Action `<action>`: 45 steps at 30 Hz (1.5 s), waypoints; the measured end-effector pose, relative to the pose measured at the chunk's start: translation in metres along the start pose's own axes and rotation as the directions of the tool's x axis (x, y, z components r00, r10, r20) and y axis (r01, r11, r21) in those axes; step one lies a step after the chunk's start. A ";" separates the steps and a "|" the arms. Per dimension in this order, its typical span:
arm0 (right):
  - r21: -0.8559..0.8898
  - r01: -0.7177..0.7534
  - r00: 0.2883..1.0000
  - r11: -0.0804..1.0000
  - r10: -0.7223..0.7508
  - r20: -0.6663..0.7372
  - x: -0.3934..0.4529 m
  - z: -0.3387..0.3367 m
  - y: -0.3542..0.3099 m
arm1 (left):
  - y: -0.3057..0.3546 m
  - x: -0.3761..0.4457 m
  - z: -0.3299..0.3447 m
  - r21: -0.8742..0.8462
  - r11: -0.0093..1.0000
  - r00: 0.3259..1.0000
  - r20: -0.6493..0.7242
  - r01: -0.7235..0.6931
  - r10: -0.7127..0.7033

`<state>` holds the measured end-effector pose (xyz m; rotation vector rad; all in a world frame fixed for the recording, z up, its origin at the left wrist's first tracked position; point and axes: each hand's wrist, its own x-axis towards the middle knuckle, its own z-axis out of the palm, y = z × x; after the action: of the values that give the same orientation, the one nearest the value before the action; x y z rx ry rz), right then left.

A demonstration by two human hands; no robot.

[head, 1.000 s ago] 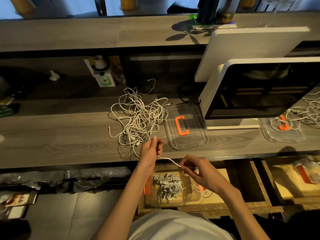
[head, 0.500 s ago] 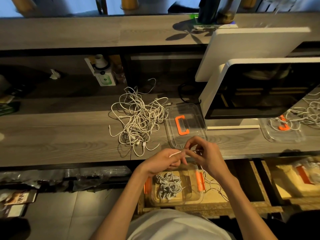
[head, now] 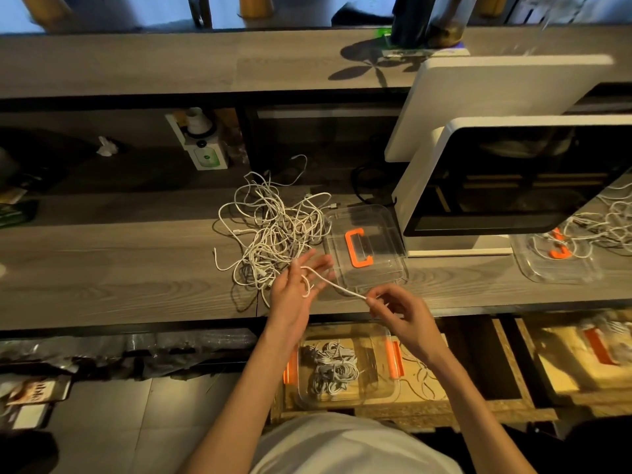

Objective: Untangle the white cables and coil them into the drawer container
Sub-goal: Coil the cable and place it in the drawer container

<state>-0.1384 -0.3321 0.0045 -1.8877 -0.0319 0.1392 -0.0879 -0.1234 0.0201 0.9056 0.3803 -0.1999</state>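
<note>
A single head-worn wide-angle view looks forward and steeply down from above the person's chest, close over the counter [head: 102, 268] edge, taking in the open drawer [head: 427, 401] below and the raised shelf [head: 171, 59] beyond.

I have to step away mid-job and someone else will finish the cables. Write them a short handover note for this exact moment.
Left hand: fingers spread, one white cable looped round them.
Right hand: pinches the same cable, stretched between the hands.
Tangled pile lies on the counter, beside the clear lid.
Container sits in the open drawer below, some coiled cables already inside.
Done: several cables coiled and stored.
Left: finish winding this one, drop it in, then work through the pile.
</note>
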 end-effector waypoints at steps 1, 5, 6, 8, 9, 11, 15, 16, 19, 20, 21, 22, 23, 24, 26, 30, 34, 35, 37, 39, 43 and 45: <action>-0.019 -0.001 1.000 1.000 0.001 0.015 -0.003 0.004 0.002 | 0.001 0.001 0.000 -0.097 0.995 0.999 -0.039 0.023 -0.027; -0.182 0.048 0.976 0.982 -0.008 0.216 -0.013 0.016 -0.002 | 0.005 0.005 0.001 -0.275 0.958 0.987 -0.116 0.076 -0.112; -0.200 0.062 0.971 0.978 -0.012 0.240 -0.013 0.017 -0.003 | 0.006 0.006 0.001 -0.307 0.949 0.984 -0.127 0.079 -0.123; -0.212 0.073 0.975 0.975 -0.025 0.222 -0.014 0.017 -0.003 | 0.007 0.008 -0.001 -0.383 0.921 0.980 -0.142 0.074 -0.138; -0.241 0.078 0.978 0.967 -0.028 0.206 -0.014 0.016 -0.002 | 0.007 0.010 -0.003 -0.418 0.906 0.980 -0.142 0.067 -0.137; -0.309 0.069 0.975 0.949 0.002 0.223 -0.016 0.014 0.002 | 0.006 0.012 -0.008 -0.440 0.896 0.981 -0.143 0.057 -0.132; -0.316 0.099 0.923 0.944 0.032 0.385 -0.019 0.019 -0.005 | -0.001 0.016 -0.014 -0.291 0.956 0.975 -0.195 0.044 -0.104; -0.322 0.142 0.900 0.936 0.013 0.435 -0.019 0.020 -0.011 | -0.003 0.017 -0.015 -0.180 0.983 0.978 -0.197 0.029 -0.065; -0.304 0.214 0.853 0.928 -0.026 0.521 -0.012 0.020 -0.033 | -0.008 0.014 -0.015 0.315 0.949 0.988 -0.141 -0.012 0.059; -0.260 0.205 0.847 0.943 -0.038 0.530 -0.010 0.019 -0.039 | -0.009 0.013 -0.014 0.438 0.899 0.993 -0.099 -0.014 0.064; -0.203 0.186 0.847 0.961 -0.052 0.529 -0.007 0.019 -0.044 | -0.010 0.010 -0.013 0.524 0.851 0.997 -0.053 -0.013 0.048; -0.146 0.167 0.856 0.975 -0.070 0.512 -0.005 0.018 -0.047 | -0.010 0.007 -0.011 0.581 0.814 1.000 -0.005 -0.007 0.012; -0.103 0.156 0.871 0.982 -0.088 0.483 -0.002 0.018 -0.049 | -0.009 0.006 -0.010 0.617 0.787 0.999 0.037 0.007 -0.038; -0.084 0.156 0.892 0.984 -0.104 0.441 0.001 0.017 -0.049 | -0.008 0.004 -0.008 0.637 0.770 0.992 0.072 0.031 -0.099; -0.101 0.160 0.934 0.982 -0.118 0.337 0.008 0.015 -0.046 | -0.006 -0.001 -0.004 0.648 0.755 0.968 0.106 0.106 -0.228; -0.196 0.142 0.985 0.970 -0.118 0.126 0.018 0.012 -0.036 | -0.005 -0.010 0.003 0.534 0.774 0.851 0.175 0.340 -0.495; -0.303 0.144 0.989 0.942 -0.146 0.014 0.020 0.009 -0.027 | -0.001 -0.015 0.005 0.612 0.754 0.760 0.366 0.239 -0.537; -0.308 0.145 0.989 0.940 -0.149 0.010 0.020 0.009 -0.025 | -0.001 -0.016 0.004 0.629 0.754 0.738 0.414 0.191 -0.533; -0.300 0.142 0.989 0.943 -0.146 0.008 0.019 0.006 -0.022 | -0.002 -0.016 0.001 0.599 0.776 0.700 0.469 0.195 -0.539; -0.287 0.135 0.990 0.948 -0.142 -0.004 0.019 0.003 -0.019 | -0.002 -0.015 0.000 0.533 0.799 0.699 0.458 0.279 -0.549; -0.271 0.122 0.992 0.955 -0.125 0.005 0.017 -0.002 -0.015 | -0.003 -0.011 0.002 0.561 0.802 0.753 0.434 0.204 -0.495; -0.270 0.102 0.994 0.957 -0.109 -0.012 0.015 -0.004 -0.011 | -0.005 -0.009 0.001 0.588 0.797 0.805 0.402 0.138 -0.436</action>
<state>-0.1221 -0.3312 0.0155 -2.1546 -0.1393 0.0377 -0.0974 -0.1272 0.0208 1.2927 -0.0634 -0.8720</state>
